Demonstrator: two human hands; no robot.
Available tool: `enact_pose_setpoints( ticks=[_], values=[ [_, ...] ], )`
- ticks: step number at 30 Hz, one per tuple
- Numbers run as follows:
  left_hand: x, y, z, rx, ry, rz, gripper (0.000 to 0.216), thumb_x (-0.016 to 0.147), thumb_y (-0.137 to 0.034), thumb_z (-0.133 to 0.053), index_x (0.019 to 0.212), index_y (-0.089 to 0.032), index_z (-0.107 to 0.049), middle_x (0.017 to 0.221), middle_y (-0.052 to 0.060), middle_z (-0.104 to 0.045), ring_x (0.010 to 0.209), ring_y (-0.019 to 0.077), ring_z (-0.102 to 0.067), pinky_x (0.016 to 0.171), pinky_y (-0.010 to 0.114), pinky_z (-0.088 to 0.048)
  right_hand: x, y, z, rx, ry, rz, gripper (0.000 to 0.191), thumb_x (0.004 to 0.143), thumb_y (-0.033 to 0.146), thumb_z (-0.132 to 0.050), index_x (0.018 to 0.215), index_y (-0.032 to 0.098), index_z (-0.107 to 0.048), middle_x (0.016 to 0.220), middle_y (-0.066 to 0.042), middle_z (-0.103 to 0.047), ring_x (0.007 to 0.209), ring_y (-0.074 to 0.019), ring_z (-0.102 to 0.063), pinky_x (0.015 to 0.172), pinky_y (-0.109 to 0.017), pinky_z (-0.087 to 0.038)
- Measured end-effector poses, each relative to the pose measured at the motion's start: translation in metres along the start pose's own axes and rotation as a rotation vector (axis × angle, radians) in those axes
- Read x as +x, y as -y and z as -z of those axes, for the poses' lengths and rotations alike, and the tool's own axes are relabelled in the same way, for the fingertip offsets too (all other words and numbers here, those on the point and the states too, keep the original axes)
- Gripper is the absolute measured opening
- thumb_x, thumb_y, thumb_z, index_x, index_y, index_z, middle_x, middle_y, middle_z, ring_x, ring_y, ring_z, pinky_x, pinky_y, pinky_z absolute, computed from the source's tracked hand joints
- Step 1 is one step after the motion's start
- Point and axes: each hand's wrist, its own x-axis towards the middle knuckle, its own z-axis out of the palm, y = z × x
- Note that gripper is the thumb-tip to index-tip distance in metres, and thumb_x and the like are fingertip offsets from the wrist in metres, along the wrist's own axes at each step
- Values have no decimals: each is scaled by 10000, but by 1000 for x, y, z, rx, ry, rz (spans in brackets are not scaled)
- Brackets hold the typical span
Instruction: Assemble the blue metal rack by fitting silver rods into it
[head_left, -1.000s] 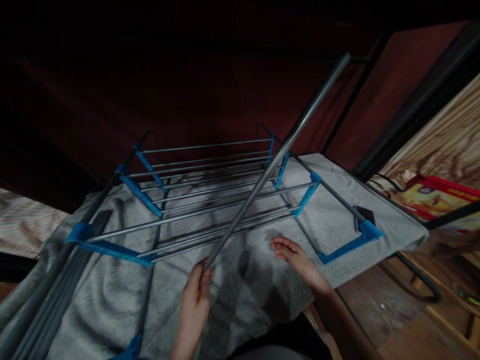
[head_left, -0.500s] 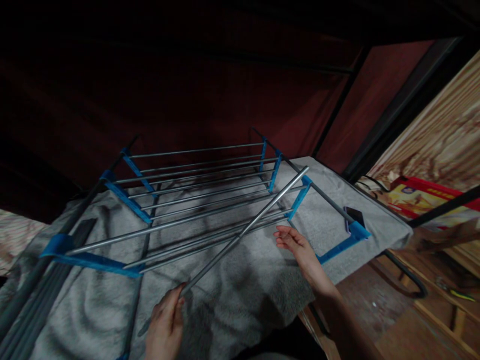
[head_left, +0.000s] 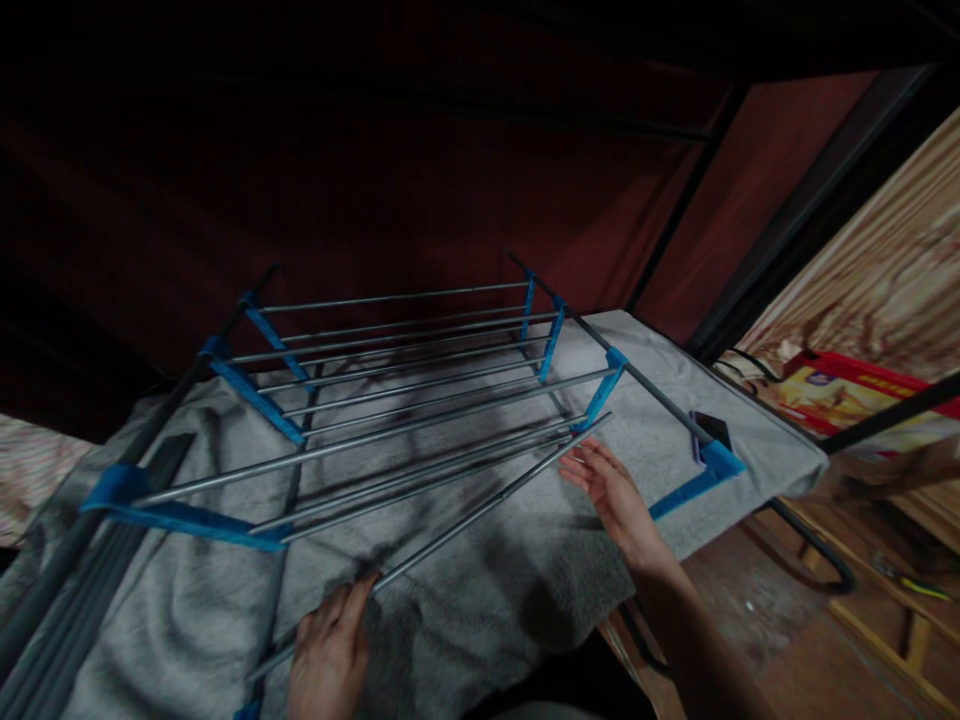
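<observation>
Lowered at its far end, the rod [head_left: 450, 534] is clasped in my left hand [head_left: 330, 650]; I see my right hand [head_left: 613, 492] loosely spread beside it, contact unclear.

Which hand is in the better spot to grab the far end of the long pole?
Probably the right hand: it looks open and is close to that end of the pole. The left hand is busy gripping the pole near its other end.

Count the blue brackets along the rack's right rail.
4, far to near: first bracket, second bracket, third bracket beyond the right hand, fourth bracket at the near end. Darkness may hide others.
</observation>
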Motion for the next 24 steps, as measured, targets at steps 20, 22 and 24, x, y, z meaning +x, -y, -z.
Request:
enact_pose_setpoints(
  ticks=[20, 22, 24],
  values=[
    [6, 5, 7, -62, 44, 127, 321, 929, -374, -457, 1079, -247, -711, 988, 44, -779, 886, 224, -719, 828, 349, -501, 28, -14, 24, -14, -11, 21, 266, 671, 356, -889, 762, 245, -665, 808, 22, -722, 727, -153, -704, 830, -331, -610],
    [4, 9, 6, -73, 38, 160, 325, 926, -372, -450, 1068, -239, -711, 995, 49, -778, 913, 232, -717, 843, 358, -490, 29, -15, 27, 8, -31, 21, 263, 665, 340, -895, 751, 246, -665, 778, 32, -712, 710, -144, -698, 817, -321, -615],
    [2, 13, 4, -85, 32, 194, 324, 920, -370, -451, 1054, -232, -712, 997, 54, -777, 925, 238, -714, 848, 368, -479, 30, -15, 29, 24, -43, 16, 261, 660, 326, -898, 738, 241, -664, 759, 35, -707, 693, -135, -692, 799, -306, -618]
  ],
)
